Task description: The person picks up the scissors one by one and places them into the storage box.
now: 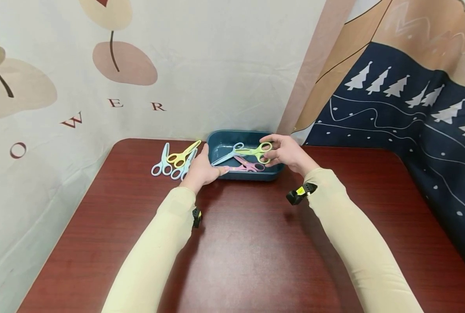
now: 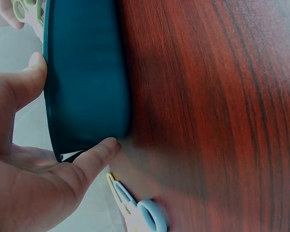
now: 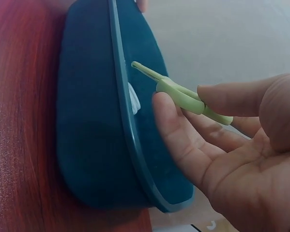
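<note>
Dark teal, the bin (image 1: 252,176) stands at the far edge of the red-brown counter (image 1: 248,243), with both of your hands at it. Your left hand (image 1: 201,168) grips its left end: the thumb lies at the near rim, and the left wrist view shows a finger reaching round the outer wall at the corner. Your right hand (image 1: 286,152) is above the bin's right end, pinching the green scissors (image 1: 255,152) by their handles between thumb and fingers, which are partly curled; their blades point left, across the inside of the bin. In the right wrist view they are raised above the rim.

Within the bin you have blue scissors (image 1: 229,155), slanting with their handles toward the far side, and pink scissors (image 1: 248,165) near the front wall, partly crossed by other pieces; how the blades overlap, you cannot tell. On the counter just left of your left hand lie yellow scissors (image 1: 182,155) between two light blue pairs, the outer one (image 1: 163,161) and the inner one (image 1: 186,165), the latter partly hidden behind that hand. You wear pale yellow sleeves (image 1: 146,261), and a pale printed cloth (image 1: 217,65) hangs behind the counter.
</note>
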The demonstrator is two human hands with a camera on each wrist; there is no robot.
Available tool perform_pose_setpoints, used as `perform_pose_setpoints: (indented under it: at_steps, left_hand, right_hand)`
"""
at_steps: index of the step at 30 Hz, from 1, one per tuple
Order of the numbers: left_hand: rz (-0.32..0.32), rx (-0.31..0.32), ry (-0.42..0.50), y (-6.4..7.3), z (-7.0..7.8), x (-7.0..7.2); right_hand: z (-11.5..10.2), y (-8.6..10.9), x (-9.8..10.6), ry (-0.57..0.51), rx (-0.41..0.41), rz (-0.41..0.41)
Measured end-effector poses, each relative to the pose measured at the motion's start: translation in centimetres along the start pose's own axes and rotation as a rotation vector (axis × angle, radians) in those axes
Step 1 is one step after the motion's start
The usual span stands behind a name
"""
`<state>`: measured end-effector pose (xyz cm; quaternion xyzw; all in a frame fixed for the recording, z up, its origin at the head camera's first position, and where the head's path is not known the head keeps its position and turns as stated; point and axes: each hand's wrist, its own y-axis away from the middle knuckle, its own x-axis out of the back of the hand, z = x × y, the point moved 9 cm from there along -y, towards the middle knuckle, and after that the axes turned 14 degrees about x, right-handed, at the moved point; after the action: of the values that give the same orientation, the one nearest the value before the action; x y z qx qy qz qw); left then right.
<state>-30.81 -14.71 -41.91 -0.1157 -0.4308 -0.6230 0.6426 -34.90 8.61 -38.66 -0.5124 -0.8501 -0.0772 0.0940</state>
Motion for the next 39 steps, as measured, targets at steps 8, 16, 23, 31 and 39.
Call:
perform_pose_setpoints:
  at_steps: [8, 16, 23, 31, 39]
  left_hand:
    - [0.0, -0.005, 0.001, -0.2, -0.1, -0.1]
    - [-0.003, -0.009, 0.006, -0.2, 0.0, 0.0]
    - [-0.007, -0.004, 0.008, 0.0, 0.0, 0.0]
    - [-0.019, 0.009, 0.006, 0.3, 0.1, 0.1]
    - [-0.026, 0.019, 0.002, 0.3, 0.0, 0.0]
  right_hand:
    - [0.5, -0.4, -0.7, 0.017, -0.008, -0.04]
    - [0.8, -0.8, -1.3, 0.037, -0.016, -0.056]
    - [0.6, -1.1, -1.7, 0.06, -0.018, -0.069]
    - [0.3, -1.2, -2.0, 0.086, -0.022, -0.09]
    - [0.5, -1.4, -2.2, 0.077, -0.052, -0.097]
